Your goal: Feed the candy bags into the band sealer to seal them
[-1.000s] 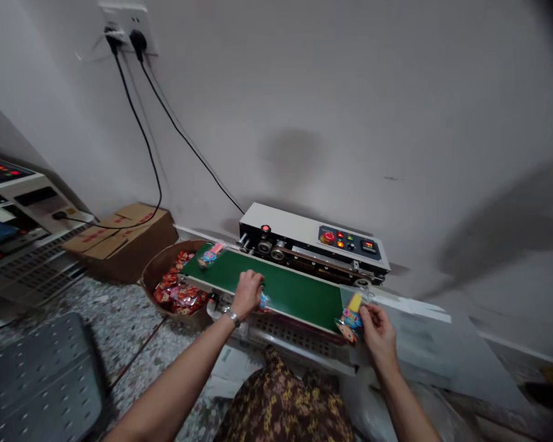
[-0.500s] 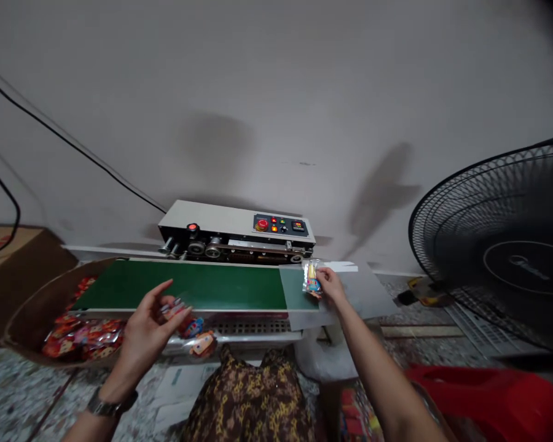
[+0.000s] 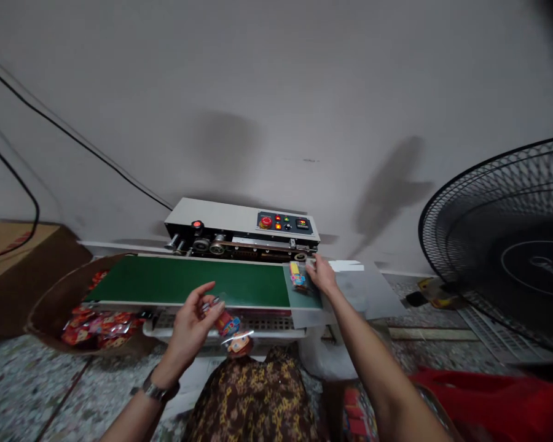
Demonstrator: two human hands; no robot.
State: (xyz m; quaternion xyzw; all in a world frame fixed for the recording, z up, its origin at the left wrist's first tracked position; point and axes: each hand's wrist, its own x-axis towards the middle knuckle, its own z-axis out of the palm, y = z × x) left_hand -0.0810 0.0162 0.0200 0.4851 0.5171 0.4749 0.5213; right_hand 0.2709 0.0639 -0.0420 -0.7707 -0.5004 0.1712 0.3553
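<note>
My left hand [image 3: 190, 325] is closed on a clear plastic bag with a small cartoon figure toy [image 3: 239, 344] in it, in front of the green conveyor belt [image 3: 203, 279]. The figure hangs head-down, in red and blue. At the right end of the belt, my right hand [image 3: 323, 275] pinches the right side of another bagged toy [image 3: 297, 275], yellow and blue. That bag lies on a translucent sheet [image 3: 373, 288], just in front of the band sealing machine [image 3: 239, 224]. The fingertips of my right hand are partly hidden.
A bin [image 3: 46, 307] under the belt's left end holds several red bagged toys [image 3: 105, 328]. A cardboard box [image 3: 23, 276] stands farther left. To the right are a large black fan [image 3: 502, 245] and a red object [image 3: 488, 402]. A white basket [image 3: 258, 333] sits below the belt.
My right hand has shifted the bagged toy left along the front of the sealing machine. My left hand has moved right with its bag, and the view has shifted slightly.
</note>
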